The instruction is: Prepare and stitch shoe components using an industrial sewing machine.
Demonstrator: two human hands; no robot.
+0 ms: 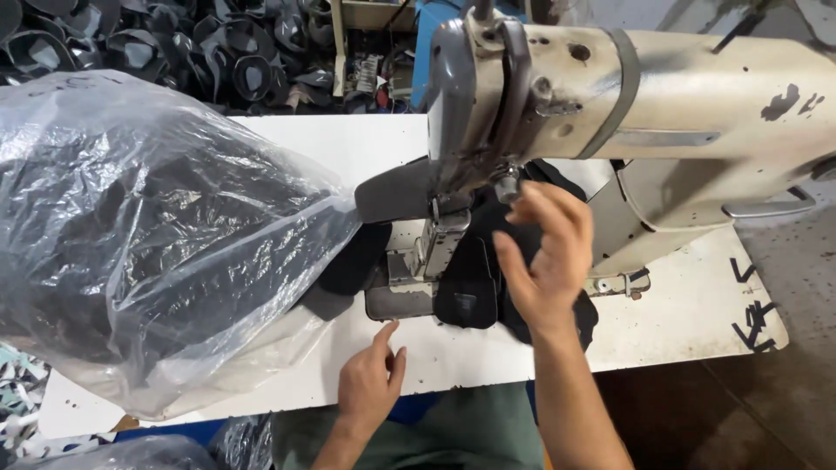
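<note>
A beige industrial sewing machine stands on a white table. Black fabric pieces lie under its needle area and on its metal base. My right hand is raised with fingers spread, just right of the needle bar, above the black fabric; it grips nothing. My left hand rests flat on the table's near edge, fingers pointing at the machine base, holding nothing.
A big clear plastic bag stuffed with dark pieces fills the table's left half. A heap of black shoe parts lies behind the table. A wooden shelf stands at the back. Brown floor shows at right.
</note>
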